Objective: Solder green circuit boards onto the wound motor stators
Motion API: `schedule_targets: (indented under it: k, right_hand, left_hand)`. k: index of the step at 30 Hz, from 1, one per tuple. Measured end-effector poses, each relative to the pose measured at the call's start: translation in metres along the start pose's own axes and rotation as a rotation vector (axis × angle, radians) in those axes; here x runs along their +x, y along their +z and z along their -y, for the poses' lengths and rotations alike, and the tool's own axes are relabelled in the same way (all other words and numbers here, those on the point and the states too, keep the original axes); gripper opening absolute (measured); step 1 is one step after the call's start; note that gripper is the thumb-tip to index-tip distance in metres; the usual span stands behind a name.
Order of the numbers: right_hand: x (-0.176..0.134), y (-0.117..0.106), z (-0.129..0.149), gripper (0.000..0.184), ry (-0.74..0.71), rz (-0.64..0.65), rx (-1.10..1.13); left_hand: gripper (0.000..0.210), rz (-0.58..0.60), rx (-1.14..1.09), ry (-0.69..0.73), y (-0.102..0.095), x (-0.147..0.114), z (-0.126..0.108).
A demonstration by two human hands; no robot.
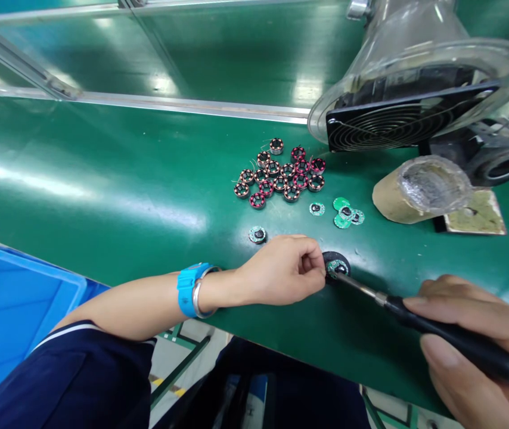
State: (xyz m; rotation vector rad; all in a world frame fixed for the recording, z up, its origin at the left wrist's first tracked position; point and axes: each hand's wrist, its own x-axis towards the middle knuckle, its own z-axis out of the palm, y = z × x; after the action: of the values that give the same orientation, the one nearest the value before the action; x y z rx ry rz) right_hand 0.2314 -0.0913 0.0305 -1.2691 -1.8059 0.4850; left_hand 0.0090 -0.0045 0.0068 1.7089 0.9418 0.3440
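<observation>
My right hand (469, 381) grips the black handle of a soldering iron (428, 325), and its tip meets a small round green circuit board (335, 266). That board rests in a black round base (331, 256) on the bench. My left hand (285, 271) is closed in a pinch right beside the base; what its fingers hold, if anything, is hidden. Left of that hand lies another board on a dark round part (257, 235). Several loose round boards (344, 213) lie behind the base. Farther back sits a cluster of small copper-wound motor coils (281, 173).
A fume extractor with a fan grille (397, 122) and clear hood (415, 53) stands at back right. Before it are a cardboard-coloured cup (393, 193) and a soldering sponge (475, 213). A blue bin (17, 322) is at lower left. A metal rail (183, 106) crosses the green bench (102, 220).
</observation>
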Motion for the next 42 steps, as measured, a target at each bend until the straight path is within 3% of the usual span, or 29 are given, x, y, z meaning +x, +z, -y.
schedule_targets:
  k: [7,19,21,23,25,27,30,35,38,42]
  right_hand:
    - [-0.014,-0.008,-0.017,0.024,0.021,-0.037,0.033]
    - [0.003,0.001,0.006,0.023,0.050,-0.084,0.036]
    - [0.005,0.007,0.006,0.028,0.082,-0.138,-0.027]
    - [0.006,0.016,0.002,0.036,0.053,-0.304,-0.058]
    - [0.007,0.026,-0.004,0.037,0.048,-0.385,-0.025]
    - [0.006,0.033,-0.011,0.032,0.072,-0.325,-0.017]
    - [0.006,0.038,-0.017,0.025,0.016,-0.202,-0.119]
    - [0.008,0.046,-0.019,0.034,-0.114,-0.125,-0.247]
    - [0.007,0.050,-0.020,0.040,-0.128,-0.090,-0.225]
    - [0.006,0.051,-0.021,0.041,-0.123,-0.057,-0.210]
  left_hand:
    - [0.004,0.005,0.004,-0.013,0.000,0.000,0.001]
    - [0.001,0.015,-0.081,-0.044,0.001,-0.002,0.000]
    - [0.012,0.015,-0.037,-0.008,0.002,-0.003,0.000]
    - [0.029,-0.007,0.105,0.055,0.004,-0.003,0.000]
    - [0.038,-0.015,0.273,0.097,0.007,-0.001,0.000]
    - [0.040,-0.007,0.355,0.111,0.008,0.003,0.000]
    - [0.036,0.050,0.301,0.194,0.004,0.013,0.002]
    - [0.033,0.199,0.205,0.286,-0.010,0.025,0.005]
    - [0.036,0.149,0.133,0.253,-0.014,0.019,0.006]
    - [0.009,0.053,0.064,0.177,-0.013,0.005,0.006]
